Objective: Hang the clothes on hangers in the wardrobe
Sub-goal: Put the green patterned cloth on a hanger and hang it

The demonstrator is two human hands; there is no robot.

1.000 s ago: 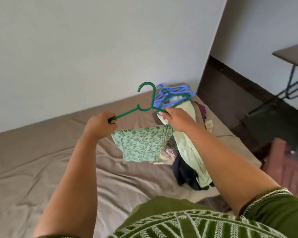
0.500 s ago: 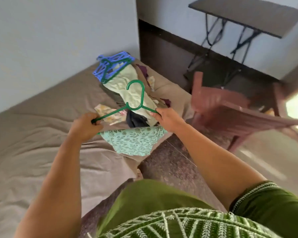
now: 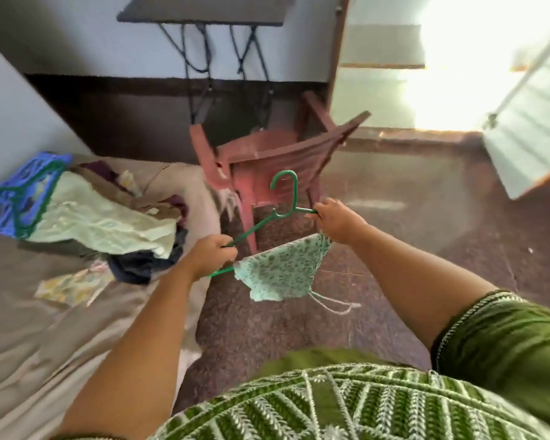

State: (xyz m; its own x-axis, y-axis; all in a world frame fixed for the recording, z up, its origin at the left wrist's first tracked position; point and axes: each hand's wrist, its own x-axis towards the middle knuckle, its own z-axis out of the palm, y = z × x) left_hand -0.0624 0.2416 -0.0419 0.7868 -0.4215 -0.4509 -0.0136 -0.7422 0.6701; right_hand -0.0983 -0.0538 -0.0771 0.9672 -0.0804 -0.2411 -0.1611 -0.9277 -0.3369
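Observation:
A green plastic hanger [image 3: 287,198] is held up in front of me, hook upward. My left hand [image 3: 211,255] grips its left end and my right hand [image 3: 337,219] grips its right end. A small mint-green leaf-print garment [image 3: 280,269] hangs folded over the hanger's lower bar between my hands, a white drawstring dangling beneath it. On the bed at the left lies a pile of clothes [image 3: 108,223] with a bunch of blue and green hangers [image 3: 23,192] at its far end. No wardrobe is in view.
The bed [image 3: 45,328] with a taupe sheet fills the left side. A red plastic chair [image 3: 267,160] leans tipped just ahead of the hanger, below a dark metal-legged table [image 3: 204,14] at the wall. A speckled floor and a bright open doorway [image 3: 458,74] lie to the right.
I have turned right, away from the bed: the clothes pile slid to the left of the view and the chair, floor and doorway came in. Both hands keep their grip on the hanger.

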